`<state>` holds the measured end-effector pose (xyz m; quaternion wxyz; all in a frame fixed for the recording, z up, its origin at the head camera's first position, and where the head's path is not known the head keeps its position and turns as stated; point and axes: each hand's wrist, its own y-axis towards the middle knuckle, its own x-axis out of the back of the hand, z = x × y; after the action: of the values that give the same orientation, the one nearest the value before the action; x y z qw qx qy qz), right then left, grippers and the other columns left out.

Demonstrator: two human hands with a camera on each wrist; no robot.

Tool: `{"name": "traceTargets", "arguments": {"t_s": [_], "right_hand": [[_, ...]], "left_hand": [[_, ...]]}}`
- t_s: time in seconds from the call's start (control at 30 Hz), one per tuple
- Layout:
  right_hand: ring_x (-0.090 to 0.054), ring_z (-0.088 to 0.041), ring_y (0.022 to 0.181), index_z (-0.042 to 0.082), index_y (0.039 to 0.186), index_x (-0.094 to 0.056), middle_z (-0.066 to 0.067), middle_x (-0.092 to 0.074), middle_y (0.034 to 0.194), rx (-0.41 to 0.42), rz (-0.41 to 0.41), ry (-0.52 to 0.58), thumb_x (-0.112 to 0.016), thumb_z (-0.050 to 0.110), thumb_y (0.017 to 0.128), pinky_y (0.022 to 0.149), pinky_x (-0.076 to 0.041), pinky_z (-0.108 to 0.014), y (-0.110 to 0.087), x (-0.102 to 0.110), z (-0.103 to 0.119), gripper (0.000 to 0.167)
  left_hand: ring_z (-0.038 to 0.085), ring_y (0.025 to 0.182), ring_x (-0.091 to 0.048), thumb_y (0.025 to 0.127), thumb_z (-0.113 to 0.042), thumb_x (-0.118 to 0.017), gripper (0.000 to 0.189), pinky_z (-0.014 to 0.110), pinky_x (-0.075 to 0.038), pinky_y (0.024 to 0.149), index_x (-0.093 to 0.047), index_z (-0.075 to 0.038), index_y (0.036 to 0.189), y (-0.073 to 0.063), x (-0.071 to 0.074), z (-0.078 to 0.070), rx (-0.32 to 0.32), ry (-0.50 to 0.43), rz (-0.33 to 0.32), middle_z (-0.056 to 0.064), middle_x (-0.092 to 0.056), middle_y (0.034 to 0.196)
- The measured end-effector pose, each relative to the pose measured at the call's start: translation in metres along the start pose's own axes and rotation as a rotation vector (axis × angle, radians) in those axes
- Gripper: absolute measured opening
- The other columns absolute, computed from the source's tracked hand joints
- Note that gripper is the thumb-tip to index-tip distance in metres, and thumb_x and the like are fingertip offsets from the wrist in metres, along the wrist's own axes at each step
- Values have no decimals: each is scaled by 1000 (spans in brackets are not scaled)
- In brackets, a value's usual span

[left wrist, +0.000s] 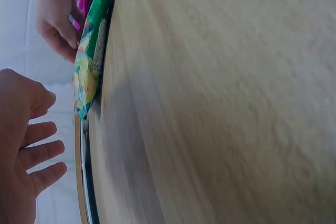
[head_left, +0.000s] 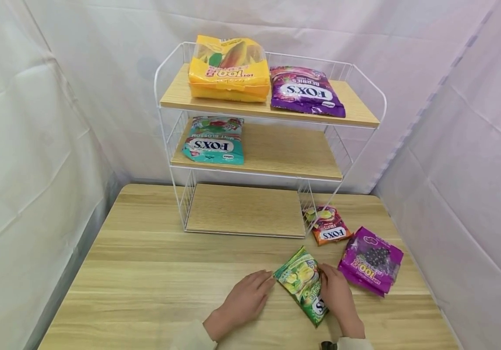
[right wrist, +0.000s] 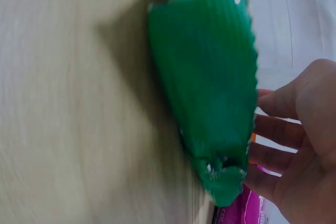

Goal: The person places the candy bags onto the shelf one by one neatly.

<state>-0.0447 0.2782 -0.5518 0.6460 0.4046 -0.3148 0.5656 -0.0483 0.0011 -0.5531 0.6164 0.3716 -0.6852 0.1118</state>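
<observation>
A green candy bag with yellow fruit on its front (head_left: 297, 279) lies slantwise on the table between the two hands. My right hand (head_left: 337, 295) is at the bag's right side, its fingers extended against the edge. In the right wrist view, the green bag (right wrist: 207, 77) hides those fingertips, and the thumb shows at the bag's edge. My left hand (head_left: 247, 297) is held beside the bag's upper left corner, fingers extended and palm empty. From the left wrist, the left hand (left wrist: 26, 148) shows spread fingers apart from the bag.
Behind stands a three-tier white wire rack with wooden shelves (head_left: 246, 209). It bears a yellow mango bag (head_left: 229, 70), a purple berries bag (head_left: 305, 91) and a teal mint bag (head_left: 215, 140). An orange-red fruits bag (head_left: 330, 224) and a purple bag (head_left: 371, 261) lie at right.
</observation>
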Motion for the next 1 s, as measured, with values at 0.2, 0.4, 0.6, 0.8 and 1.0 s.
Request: {"name": "traceTargets", "arguments": {"t_s": [0.2,0.4,0.6,0.8,1.0], "right_hand": [[-60,-40,104,-5,120,-61,-23,-64,113,-2,82,4,-57,4,94,88,-48,-54,5,4,-7,28],[-61,-40,101,-5,120,-61,-22,-64,111,-10,113,-5,-56,4,94,85,-49,-54,12,7,-8,27],[-60,-40,103,-4,120,-61,-23,-64,111,-36,128,-8,-56,5,95,87,-47,-55,13,4,-7,28],[-60,-40,100,-6,117,-62,-23,-65,108,-24,110,-30,-58,3,93,86,-48,-54,11,1,-6,26],[-61,-40,98,-6,116,-63,-22,-65,107,-6,100,-33,-56,0,93,85,-49,-53,13,1,-3,24]], "left_hand": [[24,126,-48,93,-19,-61,38,34,-39,105,-58,-8,129,9,-2,-9,-78,8,7,9,-54,134],[23,127,-47,94,-20,-59,37,32,-37,106,-58,-11,129,21,-8,-16,-148,55,40,7,-52,137],[24,130,-43,96,-25,-55,38,35,-40,104,-56,-13,133,26,-15,-25,-162,95,136,9,-47,142],[26,134,-39,98,-28,-52,38,35,-41,103,-55,-15,134,24,-20,-28,-117,123,216,8,-42,146],[25,136,-35,96,-31,-56,46,39,-40,104,-50,-16,139,20,-22,-26,-81,94,248,7,-39,149]]}}
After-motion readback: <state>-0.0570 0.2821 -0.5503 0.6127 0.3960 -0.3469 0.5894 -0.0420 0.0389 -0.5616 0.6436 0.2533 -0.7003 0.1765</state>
